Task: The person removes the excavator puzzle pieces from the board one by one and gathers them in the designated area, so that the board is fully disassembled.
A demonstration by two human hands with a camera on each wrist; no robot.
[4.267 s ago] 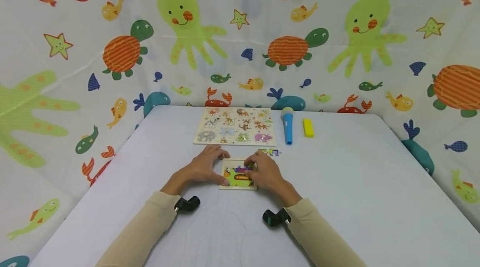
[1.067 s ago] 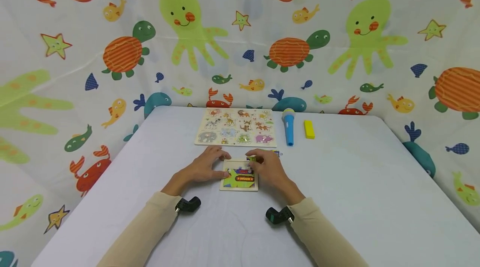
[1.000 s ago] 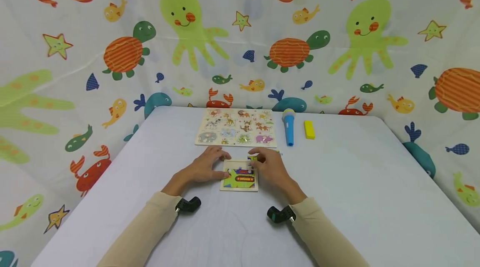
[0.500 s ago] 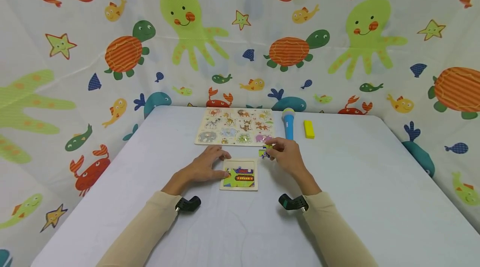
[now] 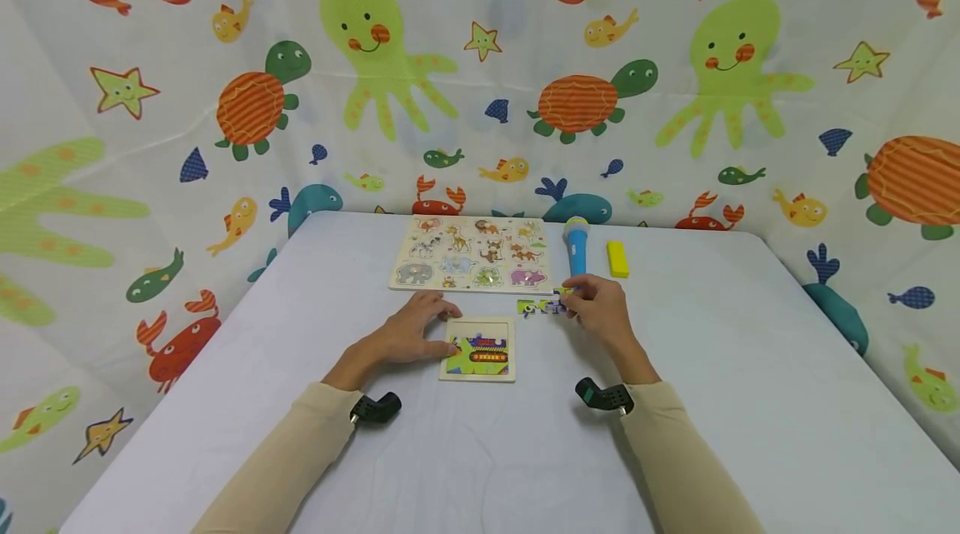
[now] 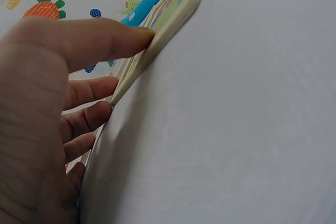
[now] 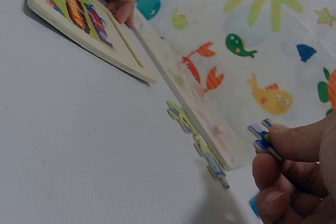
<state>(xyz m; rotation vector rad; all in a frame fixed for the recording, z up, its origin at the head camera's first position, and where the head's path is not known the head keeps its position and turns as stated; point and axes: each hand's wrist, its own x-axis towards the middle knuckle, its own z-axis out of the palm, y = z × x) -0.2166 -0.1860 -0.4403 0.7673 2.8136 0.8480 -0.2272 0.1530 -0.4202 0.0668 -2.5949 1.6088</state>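
A small square puzzle tray (image 5: 472, 325) with a wooden rim lies in the middle of the table. Pieces forming a picture of a tracked vehicle fill its lower part; bare wood shows at the top. My left hand (image 5: 408, 330) holds the tray's left side, the thumb on its near left rim and the fingers at the far corner. Between thumb and fingers, my right hand (image 5: 604, 316) pinches a blue-and-white puzzle piece (image 7: 260, 136), raised off the table. Loose puzzle pieces (image 5: 531, 307) lie in a row just left of that hand.
Behind the tray lies a larger wooden animal puzzle board (image 5: 468, 255). A blue toy microphone (image 5: 576, 247) and a yellow block (image 5: 617, 259) are to its right. A sea-animal cloth (image 5: 480, 76) hangs along the table's back and sides.
My right hand has left the top of the tray and moved right, carrying a puzzle piece past the loose ones. The loose row shows more fully now. My left hand stays at the tray.
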